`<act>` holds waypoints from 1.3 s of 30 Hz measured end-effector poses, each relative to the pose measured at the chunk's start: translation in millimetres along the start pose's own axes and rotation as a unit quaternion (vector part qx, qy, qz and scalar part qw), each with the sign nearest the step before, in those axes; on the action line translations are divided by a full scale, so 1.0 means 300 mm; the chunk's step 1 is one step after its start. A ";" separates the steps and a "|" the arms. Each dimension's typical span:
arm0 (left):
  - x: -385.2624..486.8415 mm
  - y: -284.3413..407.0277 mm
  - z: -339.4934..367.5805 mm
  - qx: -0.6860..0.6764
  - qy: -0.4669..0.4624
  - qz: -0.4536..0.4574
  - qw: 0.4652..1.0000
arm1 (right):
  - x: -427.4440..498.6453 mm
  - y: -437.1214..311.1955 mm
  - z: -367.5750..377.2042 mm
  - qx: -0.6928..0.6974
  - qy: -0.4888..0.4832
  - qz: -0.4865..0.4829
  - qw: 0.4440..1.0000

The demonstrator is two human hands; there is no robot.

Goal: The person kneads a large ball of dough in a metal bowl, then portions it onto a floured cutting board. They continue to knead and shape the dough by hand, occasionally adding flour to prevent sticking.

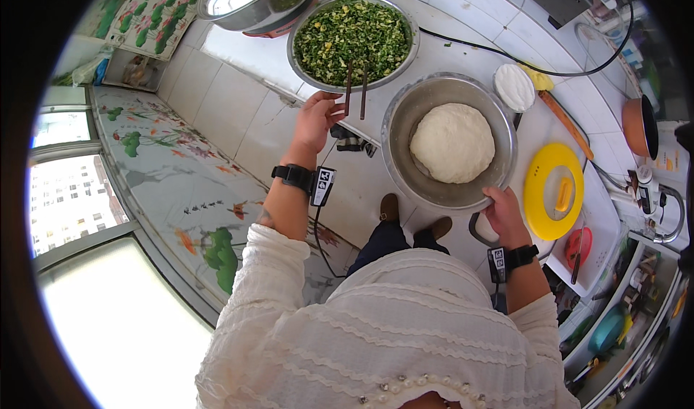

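My right hand (505, 213) holds the near rim of a deep stainless steel bowl (397, 138), thumb on the edge. Inside it rests a round lump of pale dough (452, 143). At the front edge of a wide metal basin (293, 56) is my left hand (319, 117), its fingertips beside one of two dark chopsticks (363, 100). Whether those fingers grip the chopstick or only touch the basin rim is unclear. Chopped green vegetables with yellow bits (352, 43) fill the basin, and the chopsticks lean over its rim.
A bowl of white powder (515, 88), a wooden rolling pin (566, 124) and a yellow-rimmed lid (534, 213) lie to the right. Beyond the lid is a white sink (602, 257) with a red bowl (578, 246). A lidded metal pot (238, 7) stands far left; a black cable (488, 52) crosses behind.
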State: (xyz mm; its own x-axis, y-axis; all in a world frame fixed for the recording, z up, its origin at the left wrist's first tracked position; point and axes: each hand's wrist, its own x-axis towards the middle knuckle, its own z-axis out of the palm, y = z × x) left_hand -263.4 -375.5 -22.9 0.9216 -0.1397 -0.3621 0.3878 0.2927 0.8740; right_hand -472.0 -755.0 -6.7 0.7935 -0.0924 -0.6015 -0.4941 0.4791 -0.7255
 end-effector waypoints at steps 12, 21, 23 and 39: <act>0.054 0.032 0.004 0.014 0.052 -0.016 0.998 | 0.020 -0.042 0.017 -0.069 -0.019 0.022 0.997; -0.284 0.079 0.196 0.181 -0.138 -0.074 0.971 | -0.210 -0.111 -0.102 -0.069 0.069 -0.049 0.994; -0.276 0.076 0.285 0.189 -0.204 -0.046 0.960 | -0.214 -0.120 -0.105 -0.081 0.045 -0.051 0.994; 0.080 -0.028 0.685 0.485 -0.072 -0.169 0.855 | 0.093 -0.182 -0.038 -0.198 -0.057 0.077 0.975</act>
State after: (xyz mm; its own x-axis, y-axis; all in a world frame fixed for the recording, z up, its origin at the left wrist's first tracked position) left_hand -248.0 -575.7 27.6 0.7217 -0.1961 -0.6639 0.3718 -0.6991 0.6107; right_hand -426.8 -793.9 12.3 0.7226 0.0627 -0.6884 -0.6908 0.1018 -0.7158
